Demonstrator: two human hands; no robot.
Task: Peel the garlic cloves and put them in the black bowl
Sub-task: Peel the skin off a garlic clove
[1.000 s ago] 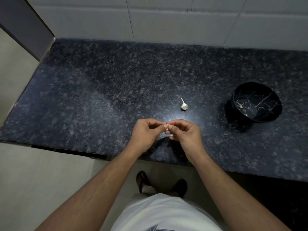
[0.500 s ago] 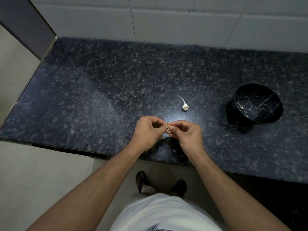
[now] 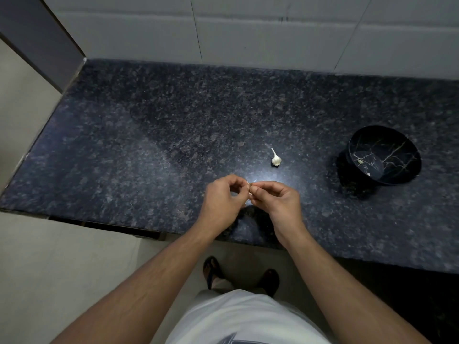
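Now I'm mid-peel, left hand (image 3: pixel 221 197) and right hand (image 3: pixel 275 198) fingertips pinching one garlic clove (image 3: pixel 249 191); next I'd strip the skin, then carry it to the black bowl (image 3: pixel 383 155).

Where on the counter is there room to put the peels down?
The counter is bare to the left of the garlic, all the way to the wall corner, and along the back by the tiles. There is also a bare strip between the garlic and the bowl. It is busiest near the front edge, where both hands work.

My single head-worn camera looks steeply down and forward from close above the counter (image 3: pixel 149 135), facing the tiled wall (image 3: pixel 273 28), floor below.
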